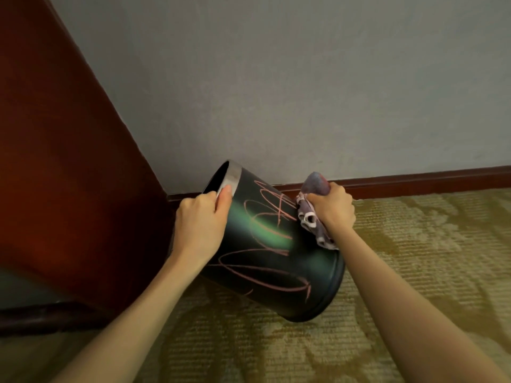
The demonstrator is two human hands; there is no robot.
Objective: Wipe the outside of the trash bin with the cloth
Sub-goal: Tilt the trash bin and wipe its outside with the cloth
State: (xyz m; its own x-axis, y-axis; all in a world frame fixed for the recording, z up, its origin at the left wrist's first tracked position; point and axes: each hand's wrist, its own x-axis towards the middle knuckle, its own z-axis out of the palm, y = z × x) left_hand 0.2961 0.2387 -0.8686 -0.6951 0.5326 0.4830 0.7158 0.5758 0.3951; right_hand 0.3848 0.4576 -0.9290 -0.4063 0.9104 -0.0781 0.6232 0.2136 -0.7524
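A dark round trash bin (276, 261) with a metal rim and pink scribbles on its side is tipped over, its mouth toward the upper left and its base toward me at lower right. My left hand (200, 222) grips the rim, thumb on the metal band. My right hand (333, 210) is closed on a bunched purple-grey cloth (312, 214) pressed against the bin's right side. Part of the cloth sticks out above the fist.
A dark red wooden panel (63, 161) stands close on the left. A grey wall (304, 78) with a brown baseboard (414, 179) runs behind the bin. Patterned yellow-green carpet (414, 258) covers the floor.
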